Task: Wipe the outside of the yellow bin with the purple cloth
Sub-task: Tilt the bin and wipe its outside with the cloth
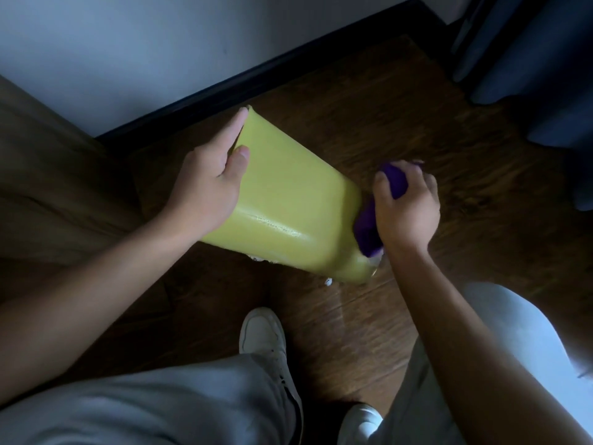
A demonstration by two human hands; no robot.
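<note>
The yellow bin (pixel 288 200) lies tipped over above the wooden floor, its broad side facing up. My left hand (pixel 208 181) grips its far left end, thumb on the top face and fingers along the edge. My right hand (pixel 407 207) is closed around the bunched purple cloth (pixel 369 229) and presses it against the bin's right side. Part of the cloth sticks out above my fingers. A bit of white plastic shows at the bin's lower edge.
Dark wooden floor (pixel 385 107) lies under the bin. A white wall with a black skirting board (pixel 256 75) runs behind it. A brown wooden panel (pixel 48 187) stands at left, blue fabric (pixel 529 59) at top right. My legs and white shoes (pixel 263 335) are below.
</note>
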